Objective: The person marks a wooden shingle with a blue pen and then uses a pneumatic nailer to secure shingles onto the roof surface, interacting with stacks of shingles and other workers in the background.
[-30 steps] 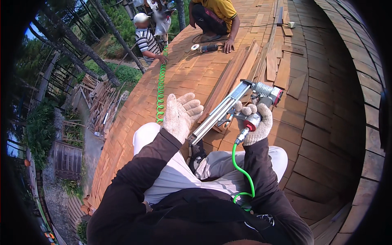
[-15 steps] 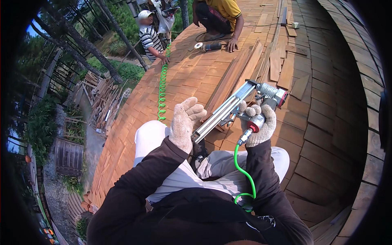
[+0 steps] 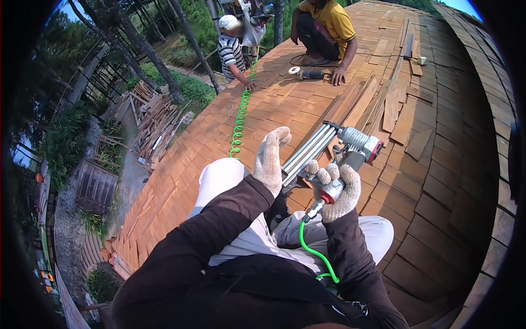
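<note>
I sit on a roof of brown wooden shingles [image 3: 438,181]. My right hand [image 3: 339,189], in a knitted work glove, grips the handle of a pneumatic nail gun [image 3: 356,145]. A green coiled air hose [image 3: 312,249] runs from the handle base down past my lap. My left hand [image 3: 270,159], also gloved, rests against the lower end of the gun's long silver nail magazine [image 3: 307,153]; I cannot tell whether its fingers grip it. The gun hangs just above the shingles in front of my knees.
Loose shingle boards [image 3: 394,107] lie stacked ahead on the roof. Two other people [image 3: 323,27] work at the far roof edge, beside a power tool [image 3: 307,73] and a second green coiled hose [image 3: 239,118]. The roof drops off to the left toward trees and a wood pile [image 3: 153,126].
My left hand has slid down from beside the magazine to its lower end. The nail gun has shifted slightly right and up in my right hand.
</note>
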